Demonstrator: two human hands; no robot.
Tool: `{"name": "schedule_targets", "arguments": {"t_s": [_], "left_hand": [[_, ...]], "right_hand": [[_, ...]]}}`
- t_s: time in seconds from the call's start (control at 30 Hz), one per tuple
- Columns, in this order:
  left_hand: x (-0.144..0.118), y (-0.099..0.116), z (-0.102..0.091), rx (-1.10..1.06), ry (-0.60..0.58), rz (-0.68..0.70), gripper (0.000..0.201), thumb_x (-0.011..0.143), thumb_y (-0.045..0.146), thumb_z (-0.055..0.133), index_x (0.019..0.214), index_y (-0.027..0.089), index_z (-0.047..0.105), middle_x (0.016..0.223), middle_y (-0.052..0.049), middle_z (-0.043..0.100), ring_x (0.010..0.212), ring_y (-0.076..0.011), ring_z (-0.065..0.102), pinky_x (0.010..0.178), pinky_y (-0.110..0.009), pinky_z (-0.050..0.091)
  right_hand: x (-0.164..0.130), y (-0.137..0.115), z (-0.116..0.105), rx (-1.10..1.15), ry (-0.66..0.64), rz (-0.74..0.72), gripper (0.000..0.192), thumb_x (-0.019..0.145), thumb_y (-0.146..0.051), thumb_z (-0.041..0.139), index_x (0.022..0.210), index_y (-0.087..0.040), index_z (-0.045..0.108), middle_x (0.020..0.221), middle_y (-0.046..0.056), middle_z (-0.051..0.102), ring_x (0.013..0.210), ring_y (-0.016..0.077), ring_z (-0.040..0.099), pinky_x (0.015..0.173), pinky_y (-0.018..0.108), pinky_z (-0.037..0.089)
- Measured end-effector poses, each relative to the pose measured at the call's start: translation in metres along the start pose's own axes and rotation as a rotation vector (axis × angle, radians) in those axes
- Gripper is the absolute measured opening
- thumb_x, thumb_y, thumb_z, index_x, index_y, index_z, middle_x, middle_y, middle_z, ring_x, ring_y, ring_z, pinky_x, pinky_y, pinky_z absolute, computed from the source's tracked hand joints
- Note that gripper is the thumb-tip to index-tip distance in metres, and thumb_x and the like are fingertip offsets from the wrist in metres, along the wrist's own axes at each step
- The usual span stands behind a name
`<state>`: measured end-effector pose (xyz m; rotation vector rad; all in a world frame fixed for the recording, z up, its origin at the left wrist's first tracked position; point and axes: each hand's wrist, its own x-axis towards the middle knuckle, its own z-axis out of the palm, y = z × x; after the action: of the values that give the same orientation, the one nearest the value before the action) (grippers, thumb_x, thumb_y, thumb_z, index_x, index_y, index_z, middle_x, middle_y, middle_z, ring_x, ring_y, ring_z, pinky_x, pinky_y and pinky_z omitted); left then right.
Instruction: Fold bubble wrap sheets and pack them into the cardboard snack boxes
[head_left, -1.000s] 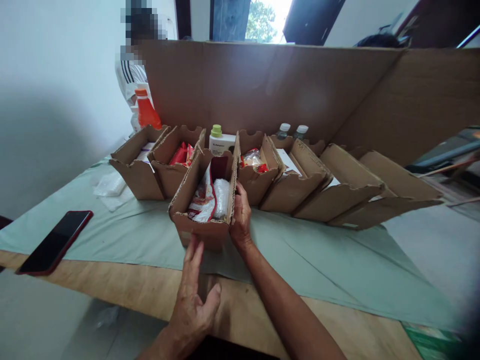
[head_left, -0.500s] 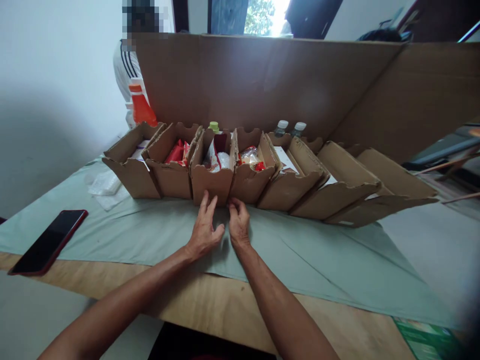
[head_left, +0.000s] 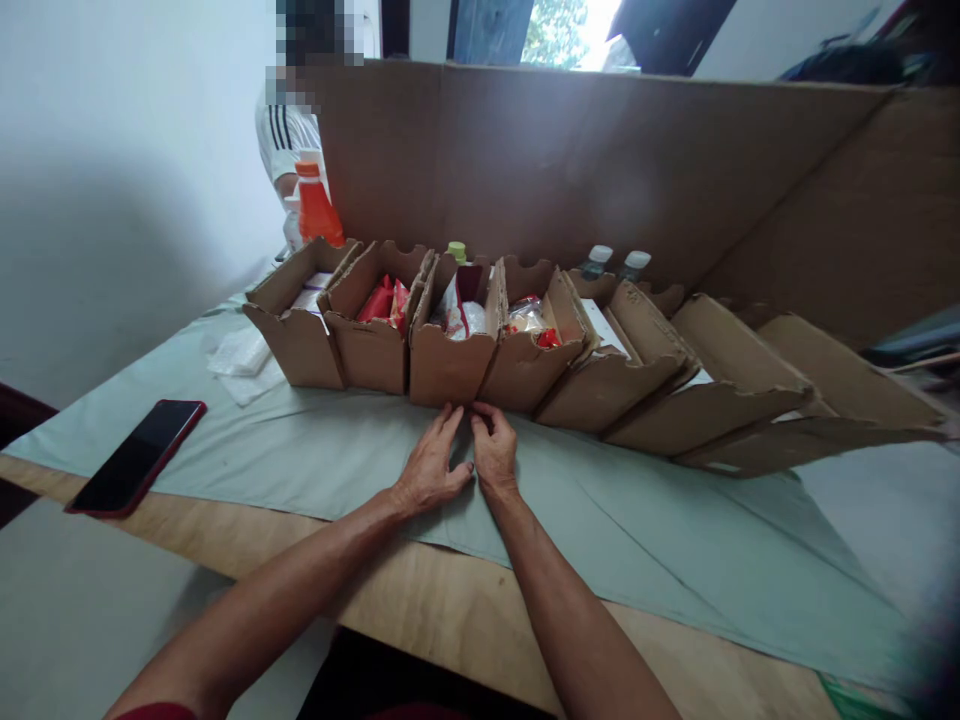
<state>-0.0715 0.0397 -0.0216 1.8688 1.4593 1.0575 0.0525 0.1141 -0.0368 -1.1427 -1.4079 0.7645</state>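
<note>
white wall at left; tall cardboard screen behind wooden table with green cloth; bright window with foliage at top

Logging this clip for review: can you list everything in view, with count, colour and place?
cardboard boxes: about seven, brown, a row on the cloth
cloth: one, pale green, over the table
table: one, wooden
phone: one, dark with red edge, left on the cloth
orange bottle: one, behind the leftmost box
cardboard sheet: one, brown, upright behind the row
left hand: fingertips at the third box's base
right hand: beside it, same spot
</note>
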Motion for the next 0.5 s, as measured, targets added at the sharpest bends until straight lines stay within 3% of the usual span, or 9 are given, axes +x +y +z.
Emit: {"name": "schedule_targets", "arguments": {"t_s": [0.1,0.2,0.27,0.37,0.5], "left_hand": [[-0.007,-0.005,0.000,-0.007,-0.048,0.034,0.091,0.078,0.023,0.065,0.161,0.013,0.029,0.168,-0.021,0.032,0.156,-0.0355,0.030,0.128,-0.058,0.025],[-0.021,-0.010,-0.009,-0.024,-0.120,0.082,0.088,0.073,0.022,0.066,0.157,0.019,0.041,0.164,-0.016,0.042,0.153,-0.0365,0.036,0.126,-0.061,0.028],[-0.032,-0.013,-0.021,-0.039,-0.189,0.124,0.079,0.071,0.021,0.066,0.149,0.022,0.052,0.158,-0.013,0.051,0.151,-0.0370,0.039,0.124,-0.063,0.030],[-0.050,-0.016,-0.045,-0.081,-0.255,0.160,0.063,0.076,0.020,0.066,0.139,0.024,0.064,0.149,-0.013,0.060,0.151,-0.0350,0.041,0.121,-0.063,0.035],[-0.071,-0.013,-0.069,-0.184,-0.222,0.078,0.048,0.083,0.022,0.064,0.130,0.027,0.070,0.140,-0.012,0.068,0.148,-0.0296,0.048,0.118,-0.058,0.041]], "right_hand": [[-0.003,-0.004,-0.004,-0.065,-0.015,-0.052,0.024,0.084,-0.036,0.054,0.091,-0.021,0.071,0.102,0.011,0.075,0.098,0.0264,0.068,0.095,0.045,0.054],[-0.008,-0.009,-0.004,-0.114,-0.077,-0.096,0.022,0.085,-0.034,0.054,0.089,-0.023,0.073,0.097,0.008,0.076,0.097,0.0259,0.068,0.096,0.045,0.054],[-0.011,-0.011,-0.001,-0.133,-0.149,-0.123,0.023,0.083,-0.033,0.057,0.096,-0.024,0.075,0.100,0.007,0.078,0.098,0.0259,0.070,0.098,0.045,0.054],[-0.012,-0.013,0.004,-0.156,-0.217,-0.149,0.038,0.081,-0.031,0.060,0.115,-0.023,0.075,0.120,0.009,0.076,0.114,0.0276,0.069,0.107,0.048,0.051],[-0.010,-0.015,0.004,-0.199,-0.258,-0.150,0.049,0.081,-0.032,0.060,0.126,-0.018,0.071,0.131,0.015,0.072,0.123,0.0311,0.066,0.109,0.053,0.049]]}}
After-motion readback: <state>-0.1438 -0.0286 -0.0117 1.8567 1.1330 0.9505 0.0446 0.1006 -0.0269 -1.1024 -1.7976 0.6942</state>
